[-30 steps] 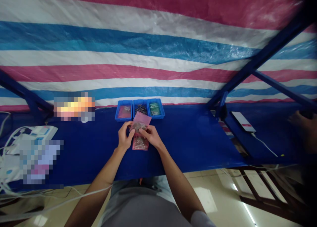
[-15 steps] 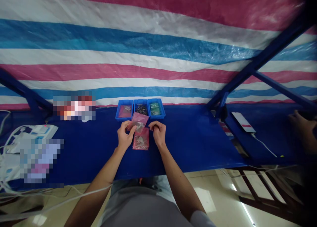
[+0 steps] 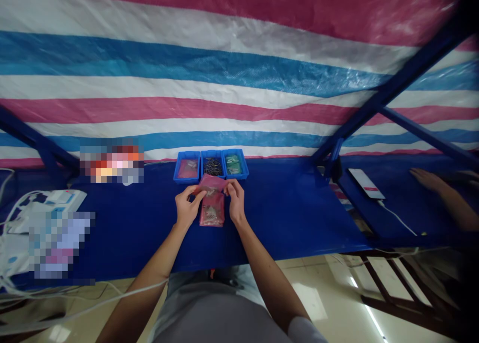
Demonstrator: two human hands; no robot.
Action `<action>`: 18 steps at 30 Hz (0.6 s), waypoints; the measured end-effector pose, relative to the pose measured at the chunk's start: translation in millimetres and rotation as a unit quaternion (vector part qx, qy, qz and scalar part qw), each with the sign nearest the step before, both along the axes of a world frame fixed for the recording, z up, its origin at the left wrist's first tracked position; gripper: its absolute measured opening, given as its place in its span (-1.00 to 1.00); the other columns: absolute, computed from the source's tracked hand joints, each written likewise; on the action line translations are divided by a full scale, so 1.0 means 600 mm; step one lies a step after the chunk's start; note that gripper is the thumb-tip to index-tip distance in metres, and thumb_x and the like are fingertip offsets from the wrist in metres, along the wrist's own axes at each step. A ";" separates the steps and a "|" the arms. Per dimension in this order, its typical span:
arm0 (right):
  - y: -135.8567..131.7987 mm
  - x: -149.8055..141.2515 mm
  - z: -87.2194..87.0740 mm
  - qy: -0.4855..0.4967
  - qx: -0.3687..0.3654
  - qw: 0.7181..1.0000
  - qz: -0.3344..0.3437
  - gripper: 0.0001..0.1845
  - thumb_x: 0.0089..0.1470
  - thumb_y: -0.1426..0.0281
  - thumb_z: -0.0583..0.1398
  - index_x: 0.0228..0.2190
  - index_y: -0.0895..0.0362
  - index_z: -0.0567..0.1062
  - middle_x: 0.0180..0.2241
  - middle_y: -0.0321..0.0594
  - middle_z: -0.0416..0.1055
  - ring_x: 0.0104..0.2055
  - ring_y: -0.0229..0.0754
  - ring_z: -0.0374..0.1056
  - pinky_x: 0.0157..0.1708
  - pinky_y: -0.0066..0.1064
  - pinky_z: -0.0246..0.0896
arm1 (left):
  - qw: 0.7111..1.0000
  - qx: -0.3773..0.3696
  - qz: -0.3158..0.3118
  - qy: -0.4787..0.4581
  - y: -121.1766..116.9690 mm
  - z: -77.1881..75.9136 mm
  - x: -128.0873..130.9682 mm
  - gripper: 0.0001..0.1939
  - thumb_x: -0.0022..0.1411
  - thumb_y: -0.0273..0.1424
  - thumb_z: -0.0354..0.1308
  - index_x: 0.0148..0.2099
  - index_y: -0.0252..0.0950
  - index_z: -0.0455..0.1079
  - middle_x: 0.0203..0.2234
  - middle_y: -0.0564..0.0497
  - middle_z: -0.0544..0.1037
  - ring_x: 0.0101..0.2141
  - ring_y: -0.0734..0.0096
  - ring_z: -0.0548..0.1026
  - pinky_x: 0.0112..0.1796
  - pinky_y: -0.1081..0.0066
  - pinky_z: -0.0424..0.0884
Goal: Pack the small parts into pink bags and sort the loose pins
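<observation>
A pink plastic bag [image 3: 212, 184] with small metal parts inside is held up between my hands. My left hand [image 3: 187, 202] pinches its left edge, and my right hand [image 3: 235, 199] grips its upper right corner. Just below, on the blue table, lies another pink bag [image 3: 212, 215] of shiny metal pieces, partly overlapped by the held one. Behind my hands three blue bins stand in a row: the left bin [image 3: 175, 177] has a pink bag in it, the middle bin [image 3: 212, 154] dark screws or similar small parts, the right bin [image 3: 246, 175] green bags.
A white phone [image 3: 365, 183] with a cable lies to the right, near another person's hand [image 3: 428, 178]. White power strips and cables [image 3: 71, 199] are at the left. Blue metal frame bars [image 3: 352, 108] slant up on the right, before a striped tarp [image 3: 232, 108].
My right hand has moved slightly left and closed on the bag's right corner. The bag has tilted and straightened. At the right, the other person's hand has moved left toward the phone.
</observation>
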State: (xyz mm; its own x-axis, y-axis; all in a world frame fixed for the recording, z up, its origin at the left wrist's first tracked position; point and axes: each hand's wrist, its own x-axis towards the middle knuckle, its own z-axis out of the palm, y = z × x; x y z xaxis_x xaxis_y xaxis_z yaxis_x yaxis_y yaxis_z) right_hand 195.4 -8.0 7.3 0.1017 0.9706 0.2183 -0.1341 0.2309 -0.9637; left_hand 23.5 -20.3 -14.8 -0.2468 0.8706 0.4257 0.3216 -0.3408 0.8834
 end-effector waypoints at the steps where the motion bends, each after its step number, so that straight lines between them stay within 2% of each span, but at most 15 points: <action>1: -0.002 -0.001 0.003 -0.015 0.008 1.000 0.017 -0.76 0.16 0.18 0.14 -0.33 0.10 0.46 -0.43 -0.29 0.32 -0.38 -0.21 0.20 -0.31 -0.43 0.14 | 1.000 0.003 -0.002 -0.003 0.000 0.000 0.001 -0.75 0.17 -0.25 0.31 -0.19 -0.32 0.55 -0.34 -0.05 0.64 -0.34 0.30 0.56 -0.25 0.37 0.45; 5: -0.006 -0.010 0.001 -0.092 0.044 0.990 0.097 -0.66 0.11 0.13 0.27 -0.18 0.10 0.51 -0.30 -0.24 0.46 -0.31 -0.18 0.28 -0.25 -0.42 0.18 | 1.000 -0.002 -0.023 -0.014 -0.002 0.006 0.001 -0.78 0.20 -0.27 0.28 -0.18 -0.32 0.51 -0.36 -0.03 0.61 -0.35 0.34 0.54 -0.27 0.42 0.41; 7: -0.005 -0.013 -0.009 -0.136 0.051 0.983 0.116 -0.69 0.15 0.15 0.24 -0.23 0.13 0.55 -0.36 -0.25 0.47 -0.36 -0.19 0.28 -0.30 -0.43 0.15 | 0.999 -0.015 -0.047 -0.009 -0.002 0.008 0.001 -0.78 0.22 -0.26 0.27 -0.19 -0.32 0.49 -0.40 0.01 0.58 -0.39 0.38 0.50 -0.31 0.44 0.38; 9: -0.003 -0.013 -0.021 -0.161 0.047 0.978 0.122 -0.67 0.19 0.14 0.21 -0.37 0.15 0.55 -0.47 -0.28 0.42 -0.44 -0.23 0.22 -0.38 -0.44 0.08 | 0.997 -0.029 -0.072 0.008 -0.001 0.008 -0.001 -0.78 0.23 -0.25 0.26 -0.26 -0.32 0.46 -0.50 0.07 0.51 -0.47 0.44 0.43 -0.39 0.48 0.31; 12: -0.001 -0.012 -0.032 -0.148 0.025 0.978 0.144 -0.61 0.17 0.12 0.21 -0.51 0.16 0.50 -0.58 -0.33 0.30 -0.52 -0.27 0.12 -0.48 -0.46 -0.01 | 0.993 -0.043 -0.104 0.036 -0.001 0.005 -0.003 -0.73 0.24 -0.22 0.23 -0.39 -0.33 0.42 -0.61 0.13 0.37 -0.56 0.50 0.30 -0.48 0.49 0.20; 15: -0.002 -0.012 -0.028 -0.113 0.009 0.980 0.166 -0.61 0.12 0.12 0.25 -0.55 0.15 0.44 -0.59 -0.35 0.27 -0.52 -0.28 0.13 -0.48 -0.47 0.00 | 0.991 -0.040 -0.120 0.040 -0.002 0.002 -0.004 -0.63 0.30 -0.21 0.16 -0.49 -0.33 0.36 -0.65 0.12 0.30 -0.59 0.51 0.25 -0.50 0.48 0.16; 18: 0.000 -0.011 -0.012 -0.066 0.027 0.991 0.115 -0.58 0.01 0.20 0.34 -0.64 0.12 0.31 -0.47 -0.30 0.36 -0.42 -0.25 0.23 -0.38 -0.44 0.13 | 0.994 -0.025 -0.103 0.033 -0.003 0.001 -0.004 -0.55 0.33 -0.19 0.12 -0.56 -0.31 0.27 -0.69 0.12 0.24 -0.62 0.52 0.20 -0.53 0.46 0.12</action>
